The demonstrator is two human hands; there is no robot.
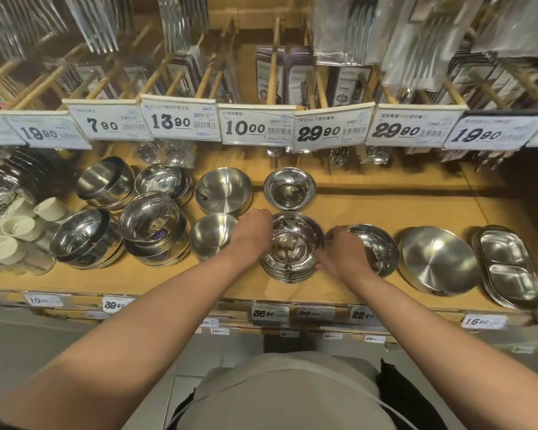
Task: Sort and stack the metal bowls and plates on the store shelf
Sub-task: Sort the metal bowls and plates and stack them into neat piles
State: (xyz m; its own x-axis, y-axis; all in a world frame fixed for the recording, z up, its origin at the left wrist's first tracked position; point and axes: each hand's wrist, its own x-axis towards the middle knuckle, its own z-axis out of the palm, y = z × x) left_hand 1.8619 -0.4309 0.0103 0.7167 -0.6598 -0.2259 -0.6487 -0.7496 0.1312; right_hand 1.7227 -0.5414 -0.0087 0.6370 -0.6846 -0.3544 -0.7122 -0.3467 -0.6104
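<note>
Hands (255,229) (343,254), each grip seemingly clamped on bowl stack (292,246) rim, neighbours close either side.

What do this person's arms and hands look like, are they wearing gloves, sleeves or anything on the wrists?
Both arms are bare from the lower frame edge to the fingers: no sleeves, no gloves. The left hand and right hand show no ring, watch or bracelet that I can make out. Below, the person wears a beige top, with a thin white cable lying across it.

both hands grip a stack of shiny round steel bowls (292,249) on the wooden shelf (416,209). the left hand (253,231) holds its left rim, the right hand (343,254) its right.
</note>
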